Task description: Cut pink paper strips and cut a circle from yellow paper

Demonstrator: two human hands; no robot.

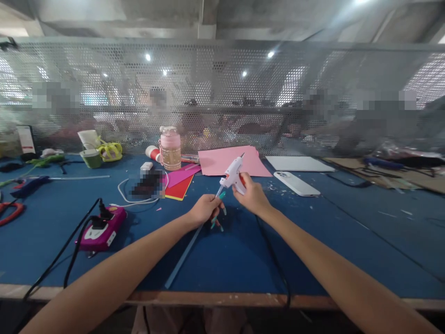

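My right hand grips a white glue gun by its handle, nozzle pointing up and away, above the blue table. My left hand is closed round a long clear glue stick; the stick's upper end meets the back of the gun and its lower end reaches toward the table's near edge. The gun's black cord trails back toward me under my right forearm.
Pink paper, a pink jar, red and magenta sheets and a white phone lie beyond my hands. A magenta power strip with black cables sits at left. A perforated metal screen closes the back; people sit behind it.
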